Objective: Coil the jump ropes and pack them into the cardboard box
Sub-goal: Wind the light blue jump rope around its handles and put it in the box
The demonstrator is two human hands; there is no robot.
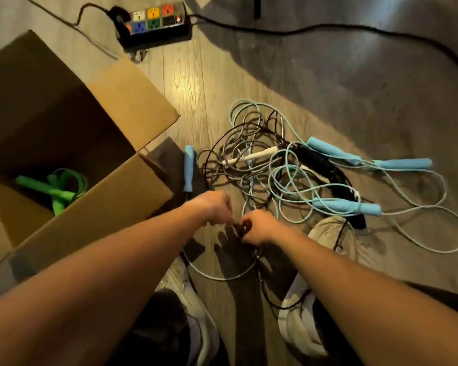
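Coiling seems just begun: left hand (214, 207) and right hand (259, 229), grip clamped on a dark rope (243, 228) near the floor tangle (259, 155) right of the cardboard box (103, 199), must next draw it free.

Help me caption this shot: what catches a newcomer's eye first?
A tangle of jump ropes with blue handles sprawls centre-right. Just below it, the left hand and right hand pinch a dark rope together. At left, an open cardboard box holds one green rope.
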